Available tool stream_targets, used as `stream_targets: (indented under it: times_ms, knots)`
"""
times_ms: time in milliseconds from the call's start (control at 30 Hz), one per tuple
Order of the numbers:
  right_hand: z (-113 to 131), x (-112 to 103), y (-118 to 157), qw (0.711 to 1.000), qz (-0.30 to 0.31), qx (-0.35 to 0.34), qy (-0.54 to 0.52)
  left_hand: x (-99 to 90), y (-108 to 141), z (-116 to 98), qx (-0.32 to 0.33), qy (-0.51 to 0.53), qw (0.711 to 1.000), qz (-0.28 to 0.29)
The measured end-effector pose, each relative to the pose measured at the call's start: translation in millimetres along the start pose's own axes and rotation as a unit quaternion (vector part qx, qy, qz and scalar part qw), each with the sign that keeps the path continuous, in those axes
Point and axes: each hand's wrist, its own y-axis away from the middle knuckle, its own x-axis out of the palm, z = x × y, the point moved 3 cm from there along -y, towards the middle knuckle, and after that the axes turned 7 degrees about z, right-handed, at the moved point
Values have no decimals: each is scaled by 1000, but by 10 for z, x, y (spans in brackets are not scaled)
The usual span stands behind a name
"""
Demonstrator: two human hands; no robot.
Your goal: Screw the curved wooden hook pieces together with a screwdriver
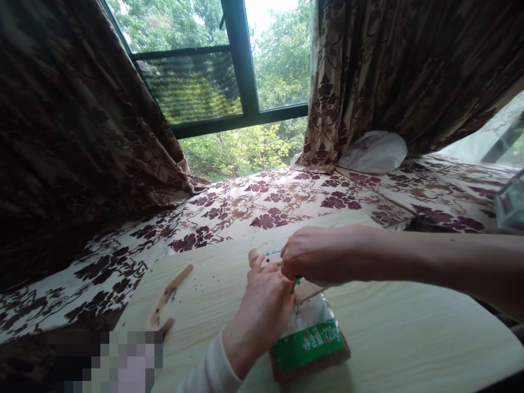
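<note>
My left hand [262,311] is closed around a pale wooden piece [309,292], whose rounded end shows beyond the fingers. Above it, my right hand [313,255] is curled into a fist, knuckles up, close against the left fingers. Whatever is inside that fist is hidden. Beneath both hands lies a green and white packet [309,346] with printed lettering and "220g" on it. A curved wooden piece [164,300] rests apart on the left, with small dark bits that look like screws beside it.
The light wood tabletop [401,333] has small dark crumbs scattered on it. Behind it spreads a floral cloth [270,204], with a white plastic bag [374,152] near the curtain [323,109]. A clear box [510,202] stands at the right edge.
</note>
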Motion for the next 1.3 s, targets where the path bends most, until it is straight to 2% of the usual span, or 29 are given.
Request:
stream_targets:
  times_ms: [133, 300, 433, 567, 667, 767, 933, 1167, 1300]
  knots:
    - [5, -60, -20, 999, 37, 37, -9, -5, -5, -1, -2, 4, 1000, 5]
    - [30, -30, -10, 998, 15, 64, -17, 6, 24, -2, -3, -1, 1000, 5]
    - [71, 1, 35, 998, -34, 50, 3, 32, 24, 8, 1, -6, 1000, 7]
    - [119, -25, 41, 999, -39, 13, 3, 48, -2, 20, 3, -5, 1000, 0]
    - [95, -48, 24, 1000, -11, 10, 0, 38, -15, 14, 3, -3, 1000, 2]
    - [24, -27, -3, 999, 22, 41, -27, 21, -11, 2, -1, 0, 1000, 8]
    - [-18, 8, -28, 994, 30, 85, -54, -6, 0, -7, -4, 8, 1000, 12]
    - [33, -164, 85, 998, 18, 51, -39, -21, -3, -10, -12, 10, 1000, 6]
    - [-42, -148, 81, 998, -18, 5, -64, -7, -1, 0, -12, 3, 1000, 5]
